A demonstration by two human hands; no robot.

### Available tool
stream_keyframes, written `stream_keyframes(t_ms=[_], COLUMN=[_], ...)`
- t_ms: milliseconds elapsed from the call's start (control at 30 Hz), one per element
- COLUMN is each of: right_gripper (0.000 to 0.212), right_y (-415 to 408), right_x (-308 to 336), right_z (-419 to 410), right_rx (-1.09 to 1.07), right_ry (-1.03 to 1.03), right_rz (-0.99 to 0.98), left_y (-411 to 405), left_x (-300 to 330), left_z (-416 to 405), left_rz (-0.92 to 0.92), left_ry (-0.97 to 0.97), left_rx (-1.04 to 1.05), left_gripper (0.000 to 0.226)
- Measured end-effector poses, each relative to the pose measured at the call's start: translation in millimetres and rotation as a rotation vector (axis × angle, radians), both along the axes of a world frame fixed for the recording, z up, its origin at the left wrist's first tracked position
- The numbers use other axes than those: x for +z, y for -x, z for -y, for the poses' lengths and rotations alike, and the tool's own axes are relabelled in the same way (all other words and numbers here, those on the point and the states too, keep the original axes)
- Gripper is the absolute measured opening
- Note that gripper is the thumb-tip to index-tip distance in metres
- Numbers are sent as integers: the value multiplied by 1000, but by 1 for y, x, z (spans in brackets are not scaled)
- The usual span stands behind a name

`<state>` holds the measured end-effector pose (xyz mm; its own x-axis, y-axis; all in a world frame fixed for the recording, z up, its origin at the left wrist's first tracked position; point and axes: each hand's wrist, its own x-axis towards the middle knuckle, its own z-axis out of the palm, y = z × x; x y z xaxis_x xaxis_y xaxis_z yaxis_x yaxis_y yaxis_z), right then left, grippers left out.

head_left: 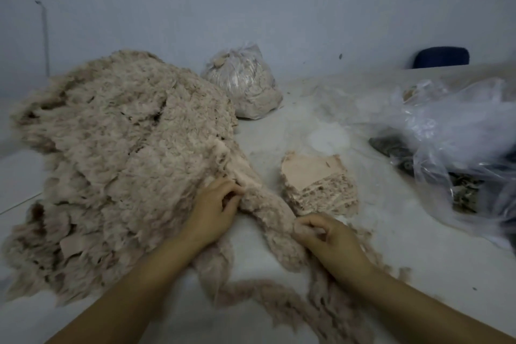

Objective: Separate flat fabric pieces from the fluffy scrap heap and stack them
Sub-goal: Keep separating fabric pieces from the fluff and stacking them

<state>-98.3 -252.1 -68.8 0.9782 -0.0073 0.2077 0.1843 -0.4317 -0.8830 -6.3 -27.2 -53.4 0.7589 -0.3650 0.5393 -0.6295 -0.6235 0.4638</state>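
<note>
Grip: a fluffy strip (pixel 268 212) is pinched by both hands. The left hand (pixel 215 212) has fingers curled on its upper end at the edge of the scrap heap (pixel 111 153); the right hand (pixel 332 240) nips its lower part just below the stack (pixel 318 184) of flat pieces.

Risks, judged:
- Strip is still tangled into the heap; if pulled hard, a clump is dragged out with it, or the pile slumps toward the stack.
- Stack is loose and ragged; it can be knocked askew by the right wrist.
- Loose fluff can be carried onto the stack and flat pieces contaminated.
- More strips trail below the hands and can be snagged by the forearms.

Surface: pale desk (pixel 391 260), dusted with lint. Behind the heap, a tied bag of scraps (pixel 245 84). Right of the stack, crumpled clear plastic (pixel 460 131) over dark items. Plain grey wall (pixel 279 8) behind; dark chair back (pixel 441 57) far right.
</note>
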Motion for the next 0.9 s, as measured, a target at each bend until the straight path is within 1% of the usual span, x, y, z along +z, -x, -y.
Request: stream_keyframes(t_ms=[33,100,133,167,200,267,333,433,467,533,567,633,700,733,800,833,867,900], right_gripper=[13,21,26,30,30,28,28,30,30,29,29,30,29,29,27,26,26,27], right_y=[-2,-5,-6,-7,-6,-6,-8,-9,-9,-7,-5,-4,-6,-7,-12,-15,-19,-22], right_x=[3,9,12,12,14,16,18,16,14,10,9,9,10,11,12,14,15,16], right_z=[-4,-11,-14,-15,-16,-14,-7,1,2,1,1,6,11,12,10,7,4,0], right_rx=[-24,-30,-8,21,44,50,-5,-85,-98,-119,-130,-158,-168,-161,-142,-133,-124,-119], right_ry=[49,82,70,45,1,-114,-187,-303,-327,-339,-336,-321,-291,-290,-309,-315,-319,-324], right_rz=[60,181,217,237,237,220,216,192,184,167,166,181,175,160,141,142,145,148], left_y=[6,10,8,5,0,-8,-16,-20,-19,-18,-19,-23,-24,-24,-20,-16,-11,-6], left_x=[-2,-9,-12,-14,-16,-15,-9,-2,0,2,3,5,8,8,12,12,13,13], left_z=[5,12,13,12,10,3,-7,-13,-12,-11,-10,-13,-14,-14,-10,-5,1,7], left_rz=[37,32,-6,-54,-108,-181,-235,-329,-357,-344,-313,-293,-339,-357,-369,-371,-398,-446], left_ry=[-55,-266,-367,-427,-445,-411,-363,-422,-439,-441,-454,-509,-538,-566,-610,-593,-529,-453], left_rx=[-53,-199,-223,-213,-183,-125,-69,-10,11,56,95,217,270,226,19,-106,-222,-289], left_gripper=[27,50,55,55,49,36,33,25,27,43,45,38,31,27,19,21,25,30])
